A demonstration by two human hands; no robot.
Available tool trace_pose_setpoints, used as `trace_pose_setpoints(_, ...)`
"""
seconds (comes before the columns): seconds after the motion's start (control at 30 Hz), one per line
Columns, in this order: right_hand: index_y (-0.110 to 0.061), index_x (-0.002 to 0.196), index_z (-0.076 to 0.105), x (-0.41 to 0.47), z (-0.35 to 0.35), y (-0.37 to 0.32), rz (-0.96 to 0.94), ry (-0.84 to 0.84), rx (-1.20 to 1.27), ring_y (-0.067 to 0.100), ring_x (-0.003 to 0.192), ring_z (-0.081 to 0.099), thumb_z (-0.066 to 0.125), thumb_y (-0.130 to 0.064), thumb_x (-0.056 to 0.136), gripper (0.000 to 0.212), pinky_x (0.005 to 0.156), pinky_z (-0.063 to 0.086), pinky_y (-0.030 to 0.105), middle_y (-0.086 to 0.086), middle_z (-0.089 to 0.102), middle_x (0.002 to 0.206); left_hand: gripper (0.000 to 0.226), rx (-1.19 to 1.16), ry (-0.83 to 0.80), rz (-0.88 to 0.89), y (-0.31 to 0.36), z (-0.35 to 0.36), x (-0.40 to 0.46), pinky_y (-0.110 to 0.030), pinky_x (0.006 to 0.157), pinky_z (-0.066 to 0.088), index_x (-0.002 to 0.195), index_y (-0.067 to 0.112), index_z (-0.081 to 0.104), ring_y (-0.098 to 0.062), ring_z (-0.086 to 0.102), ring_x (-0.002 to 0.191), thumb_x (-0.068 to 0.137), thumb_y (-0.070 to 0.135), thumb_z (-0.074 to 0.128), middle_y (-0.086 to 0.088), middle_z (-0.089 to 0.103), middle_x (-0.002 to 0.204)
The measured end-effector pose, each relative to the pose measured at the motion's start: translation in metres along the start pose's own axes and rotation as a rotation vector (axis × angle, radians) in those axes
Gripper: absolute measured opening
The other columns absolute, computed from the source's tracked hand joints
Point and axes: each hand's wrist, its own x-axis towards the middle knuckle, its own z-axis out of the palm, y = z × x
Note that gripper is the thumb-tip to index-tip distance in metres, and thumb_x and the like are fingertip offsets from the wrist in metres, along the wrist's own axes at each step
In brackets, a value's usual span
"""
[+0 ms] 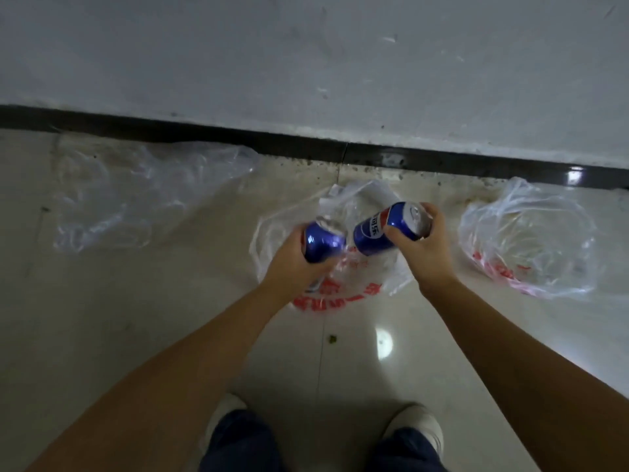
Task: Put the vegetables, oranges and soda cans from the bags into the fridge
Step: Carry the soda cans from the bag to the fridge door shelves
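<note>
Above the middle plastic bag [343, 287] on the tiled floor [136, 318], the left hand [292, 264] has its grip clamped round one blue soda can [321, 243], the right hand [425, 250] round another [388, 233]. Both flanking bags [143, 195] [531, 240] look empty, so I judge only these cans remain; the fridge is out of view.

Two blue soda cans are showing, one [320, 241] sitting in the left hand [292, 264], the other [388, 229] in the right hand [425, 247]. Three plastic bags are lying beyond: one [343, 206] under the hands, one [143, 192] off to the left, one [531, 240] off to the right.
</note>
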Motion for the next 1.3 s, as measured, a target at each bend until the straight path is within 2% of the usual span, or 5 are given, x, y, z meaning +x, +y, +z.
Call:
trace_pose_setpoints(0.2, -0.016, 0.128, 0.043, -0.063, -0.022, -0.058, 0.395, -0.152, 0.424, 0.023, 0.114, 0.056, 0.061, -0.02, 0.088, 0.043, 0.09, 0.052, 0.044, 0.008, 0.053, 0.127, 0.037, -0.453, 0.176, -0.226, 0.07, -0.019, -0.061, -0.023, 0.068, 0.055, 0.116, 0.018, 0.054, -0.009, 0.066, 0.085, 0.083, 0.019, 0.07, 0.003, 0.066, 0.101)
trace_pose_setpoints(0.53, -0.009, 0.118, 0.056, -0.173, -0.018, -0.225, 0.584, -0.372, 0.729, 0.023, 0.087, 0.069, 0.042, -0.05, 0.093, 0.05, 0.07, 0.058, 0.035, 0.01, 0.07, 0.097, 0.012, -0.412, 0.113, -0.256, 0.215, -0.115, -0.191, -0.037, 0.077, 0.056, 0.097, 0.028, 0.06, -0.021, 0.068, 0.087, 0.087, 0.023, 0.065, -0.001, 0.069, 0.095)
trace_pose_setpoints(0.7, -0.006, 0.114, 0.056, -0.221, -0.05, -0.318, 0.544, -0.415, 0.549, 0.023, 0.068, 0.071, 0.06, -0.04, 0.085, 0.045, 0.054, 0.057, 0.033, 0.011, 0.072, 0.081, 0.029, -0.412, 0.104, -0.216, 0.308, -0.137, -0.239, -0.033, 0.072, 0.055, 0.113, 0.019, 0.057, -0.018, 0.07, 0.086, 0.087, 0.028, 0.064, -0.004, 0.07, 0.101)
trace_pose_setpoints(0.83, -0.007, 0.118, 0.056, -0.262, -0.098, -0.38, 0.464, -0.316, 0.413, 0.026, 0.078, 0.068, 0.069, -0.043, 0.07, 0.061, 0.06, 0.058, 0.034, 0.012, 0.069, 0.092, 0.042, -0.386, 0.084, -0.19, 0.374, -0.135, -0.274, -0.036, 0.075, 0.055, 0.12, 0.017, 0.052, -0.022, 0.068, 0.092, 0.084, 0.032, 0.068, -0.007, 0.067, 0.111)
trace_pose_setpoints(1.3, -0.009, 0.105, 0.058, -0.475, -0.249, -0.456, 0.12, 0.202, 0.601, 0.023, 0.074, 0.067, 0.066, -0.03, 0.085, 0.03, 0.064, 0.057, 0.035, 0.01, 0.067, 0.085, 0.05, -0.053, -0.403, 0.144, 0.572, -0.084, -0.385, -0.036, 0.072, 0.056, 0.124, 0.016, 0.047, -0.021, 0.066, 0.091, 0.082, 0.032, 0.07, -0.008, 0.064, 0.113)
